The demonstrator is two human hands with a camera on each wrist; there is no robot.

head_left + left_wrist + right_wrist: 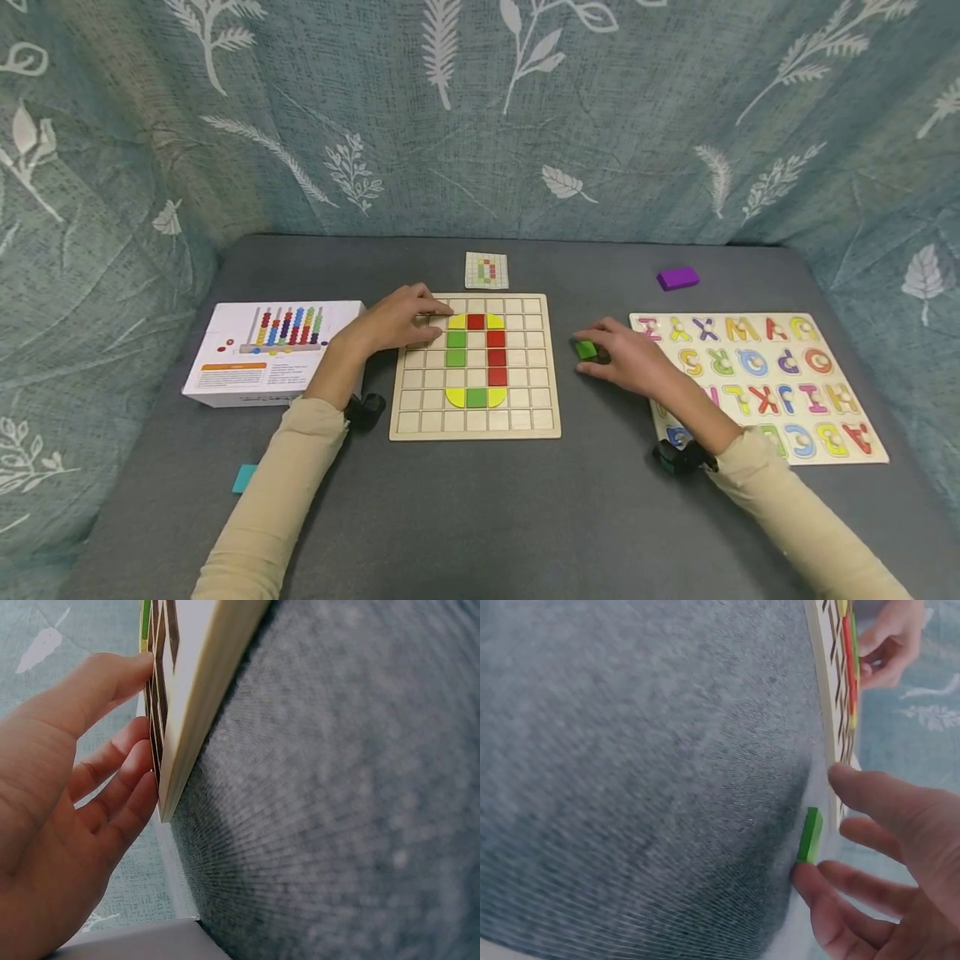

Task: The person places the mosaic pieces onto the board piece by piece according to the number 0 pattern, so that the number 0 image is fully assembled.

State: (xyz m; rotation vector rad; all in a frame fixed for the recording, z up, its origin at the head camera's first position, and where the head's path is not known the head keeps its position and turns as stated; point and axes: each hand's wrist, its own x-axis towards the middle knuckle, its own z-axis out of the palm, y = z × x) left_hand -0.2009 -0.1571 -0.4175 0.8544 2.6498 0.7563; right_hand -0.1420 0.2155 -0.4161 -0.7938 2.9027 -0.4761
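A wooden grid board (531,419) lies mid-table, with red squares (497,357), green squares (456,357) and yellow rounded corner pieces (496,398) set in a ring. My left hand (397,321) rests its fingertips on the board's left side, holding no piece; the left wrist view shows its thumb (112,679) and fingers touching the grid. Right of the board, my right hand (630,358) reaches around a loose green block (587,350). In the right wrist view a fingertip meets the block's (810,836) lower end, while the thumb stays apart from it.
A small pattern card (486,271) lies behind the board. To the left are a white box with an abacus picture (292,321) and a turquoise piece (243,478). An alphabet puzzle board (862,417) lies under the right forearm, with a purple block (678,278) behind it.
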